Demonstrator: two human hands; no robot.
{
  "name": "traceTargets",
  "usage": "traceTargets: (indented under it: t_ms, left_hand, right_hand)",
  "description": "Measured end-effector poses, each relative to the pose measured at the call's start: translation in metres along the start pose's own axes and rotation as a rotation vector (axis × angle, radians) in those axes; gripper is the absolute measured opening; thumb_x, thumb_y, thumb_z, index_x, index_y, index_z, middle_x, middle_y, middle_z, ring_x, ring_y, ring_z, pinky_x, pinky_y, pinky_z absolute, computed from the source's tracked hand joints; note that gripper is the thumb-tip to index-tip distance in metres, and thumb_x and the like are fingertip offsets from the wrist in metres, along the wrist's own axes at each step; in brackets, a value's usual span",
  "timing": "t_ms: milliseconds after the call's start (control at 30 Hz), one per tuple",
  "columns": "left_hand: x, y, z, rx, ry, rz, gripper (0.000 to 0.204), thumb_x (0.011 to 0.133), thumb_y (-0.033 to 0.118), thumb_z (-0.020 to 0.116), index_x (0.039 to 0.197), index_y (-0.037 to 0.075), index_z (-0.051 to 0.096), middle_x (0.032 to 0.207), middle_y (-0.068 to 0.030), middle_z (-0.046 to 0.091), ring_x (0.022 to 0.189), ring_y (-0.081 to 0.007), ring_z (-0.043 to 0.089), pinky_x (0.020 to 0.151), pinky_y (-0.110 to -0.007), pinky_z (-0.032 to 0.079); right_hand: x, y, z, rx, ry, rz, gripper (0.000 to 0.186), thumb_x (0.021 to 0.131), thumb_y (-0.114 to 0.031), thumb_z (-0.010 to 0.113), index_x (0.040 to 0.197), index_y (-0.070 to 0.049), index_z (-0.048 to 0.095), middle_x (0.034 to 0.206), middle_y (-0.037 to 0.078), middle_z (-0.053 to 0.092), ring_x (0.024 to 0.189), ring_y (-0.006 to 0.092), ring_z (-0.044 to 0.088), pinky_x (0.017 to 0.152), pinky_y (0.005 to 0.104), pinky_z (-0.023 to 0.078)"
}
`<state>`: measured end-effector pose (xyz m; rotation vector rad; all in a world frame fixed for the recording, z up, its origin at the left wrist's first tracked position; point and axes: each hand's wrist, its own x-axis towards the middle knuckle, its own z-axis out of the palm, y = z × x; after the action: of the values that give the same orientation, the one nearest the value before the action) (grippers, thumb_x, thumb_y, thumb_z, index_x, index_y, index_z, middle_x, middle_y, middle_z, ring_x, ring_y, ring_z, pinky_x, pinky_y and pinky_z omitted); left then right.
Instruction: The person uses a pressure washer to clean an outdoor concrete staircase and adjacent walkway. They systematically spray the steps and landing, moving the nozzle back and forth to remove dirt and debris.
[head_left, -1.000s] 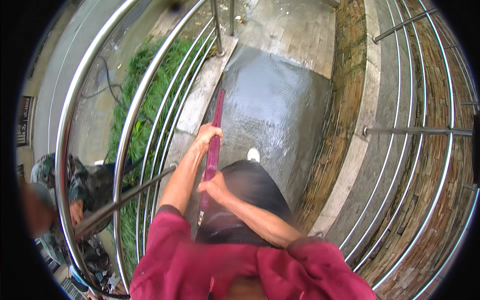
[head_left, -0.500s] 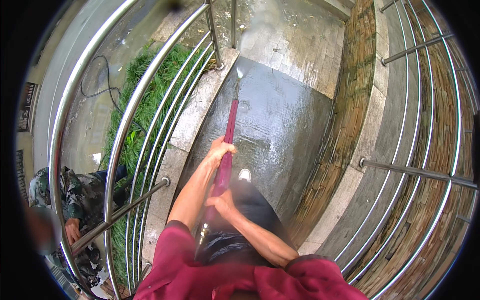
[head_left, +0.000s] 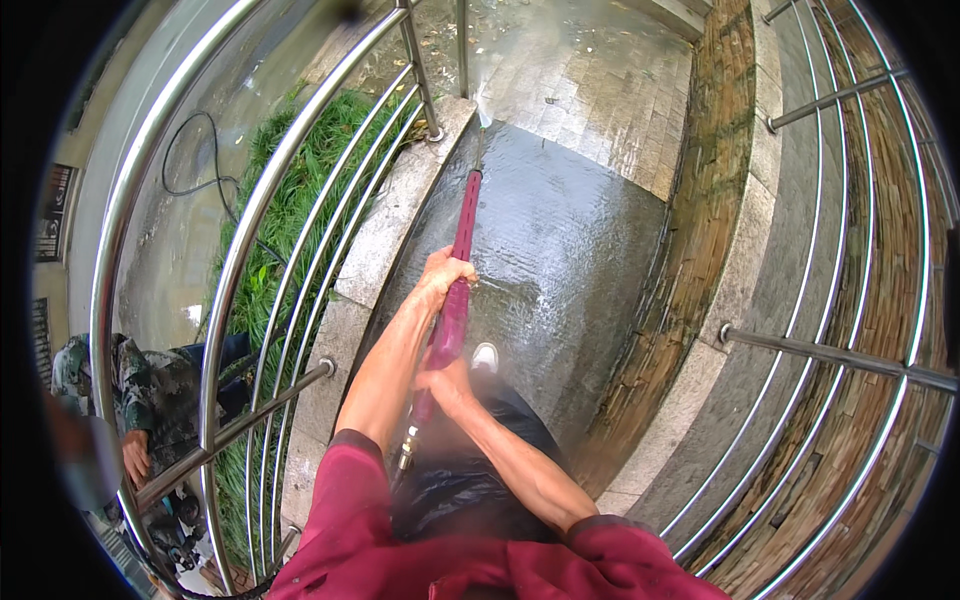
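Note:
Both my hands are on a dark red pressure washer gun (head_left: pixel 466 222) that points away from me. My left hand (head_left: pixel 443 277) wraps round its barrel, midway along. Closer to my body, my right hand (head_left: pixel 446 385) grips the rear handle; the trigger is hidden. A brass hose fitting (head_left: pixel 407 447) hangs from the gun's back end. From the thin nozzle tip (head_left: pixel 480 130) a white water spray (head_left: pixel 485 108) hits near the ramp's far left corner, by the stone kerb. The grey ramp slab (head_left: pixel 560 230) beneath is wet and shiny.
Steel railings (head_left: pixel 262 205) rise on the left above a stone kerb (head_left: pixel 385 240) and grass (head_left: pixel 262 190). More rails (head_left: pixel 840 355) run along the right. A person in camouflage clothing (head_left: pixel 135 395) is outside the left railing. A black hose (head_left: pixel 215 160) curls on the ground beyond.
The gun and both hands have shifted slightly farther forward. The spray has moved a little farther away, toward the top of the view.

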<state>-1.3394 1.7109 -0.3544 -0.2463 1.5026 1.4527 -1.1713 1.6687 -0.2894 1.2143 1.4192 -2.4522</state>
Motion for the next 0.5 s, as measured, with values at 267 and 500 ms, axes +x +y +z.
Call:
traceTargets:
  t_ms: [267,500]
  left_hand:
    - [-0.025,-0.014,-0.001,-0.073,-0.002,-0.081,0.037,0.063,-0.007,0.062,0.098,0.002,0.055,0.061,-0.0056,0.050,0.043,-0.0153,0.048,0.039,-0.030,0.038]
    - [0.013,-0.007,0.010,-0.059,-0.097,-0.040,0.033,0.065,-0.005,0.065,0.094,0.004,0.052,0.063,-0.0069,0.054,0.047,-0.0179,0.053,0.042,-0.033,0.045]
  right_hand:
    - [-0.019,0.009,0.001,-0.037,0.004,0.094,0.022,0.055,-0.001,0.073,0.071,-0.002,0.058,0.066,0.003,0.057,0.059,0.0170,0.056,0.057,0.0335,0.047]
    - [0.010,-0.003,-0.010,-0.071,0.060,0.052,0.022,0.056,0.000,0.071,0.069,-0.002,0.054,0.066,0.004,0.057,0.060,0.0166,0.056,0.055,0.0343,0.047]
